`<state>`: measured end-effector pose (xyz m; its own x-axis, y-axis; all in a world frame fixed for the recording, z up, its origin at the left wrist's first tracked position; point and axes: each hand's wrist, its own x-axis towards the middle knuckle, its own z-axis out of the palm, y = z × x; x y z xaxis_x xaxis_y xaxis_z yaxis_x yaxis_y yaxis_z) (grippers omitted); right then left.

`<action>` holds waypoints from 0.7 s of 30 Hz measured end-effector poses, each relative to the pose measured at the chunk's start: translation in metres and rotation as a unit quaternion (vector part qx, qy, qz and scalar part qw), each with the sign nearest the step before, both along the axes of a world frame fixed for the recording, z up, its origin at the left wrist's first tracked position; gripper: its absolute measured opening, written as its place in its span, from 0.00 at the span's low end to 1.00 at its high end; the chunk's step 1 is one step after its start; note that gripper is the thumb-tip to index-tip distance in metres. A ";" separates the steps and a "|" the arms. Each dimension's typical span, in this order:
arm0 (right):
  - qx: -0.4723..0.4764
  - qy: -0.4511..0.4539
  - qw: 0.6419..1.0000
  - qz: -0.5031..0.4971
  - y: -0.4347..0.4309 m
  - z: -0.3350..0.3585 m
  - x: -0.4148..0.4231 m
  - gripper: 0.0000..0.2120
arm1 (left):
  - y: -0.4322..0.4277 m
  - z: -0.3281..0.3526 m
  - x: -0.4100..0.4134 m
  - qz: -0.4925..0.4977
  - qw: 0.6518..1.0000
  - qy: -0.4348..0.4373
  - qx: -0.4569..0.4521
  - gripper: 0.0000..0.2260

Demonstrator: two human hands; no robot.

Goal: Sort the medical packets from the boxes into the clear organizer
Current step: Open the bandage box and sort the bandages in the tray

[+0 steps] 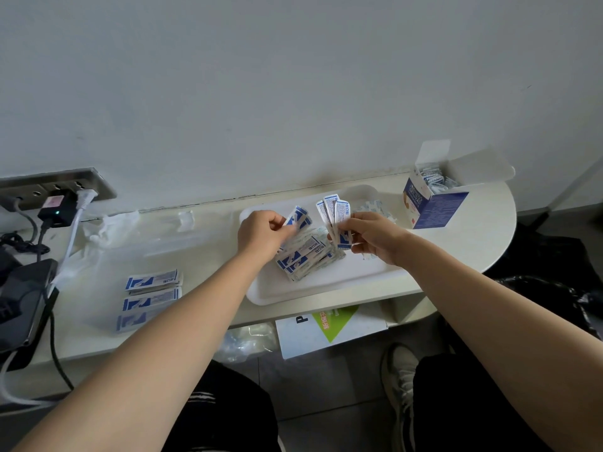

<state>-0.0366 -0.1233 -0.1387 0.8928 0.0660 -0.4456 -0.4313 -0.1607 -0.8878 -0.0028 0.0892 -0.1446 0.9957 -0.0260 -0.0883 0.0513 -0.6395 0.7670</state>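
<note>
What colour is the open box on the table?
The box is mostly dark blue and white; head view.

Left hand [261, 238], right hand [375, 238], one blue box [430, 203], one white tray [326, 285], three packet stacks [151, 282], loose packets [303, 256] overlapping, uncountable.

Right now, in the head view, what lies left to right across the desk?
Black power adapter → crumpled clear plastic → stacked blue-and-white packets → left hand, pinching small packets → right hand, holding fanned packets → open blue box.
</note>
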 end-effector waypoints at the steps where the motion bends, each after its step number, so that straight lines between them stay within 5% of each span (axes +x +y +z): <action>1: 0.007 0.002 1.000 -0.003 0.000 0.001 0.000 0.07 | 0.001 0.000 0.001 0.015 1.000 -0.003 -0.020 0.07; 11: 0.080 -0.016 0.996 -0.036 0.009 0.011 0.000 0.07 | -0.013 0.014 -0.003 0.112 0.931 0.120 -0.327 0.04; 21: 0.052 -0.067 0.994 -0.063 0.012 0.016 -0.003 0.03 | -0.044 0.016 -0.015 0.074 0.913 0.195 -0.350 0.04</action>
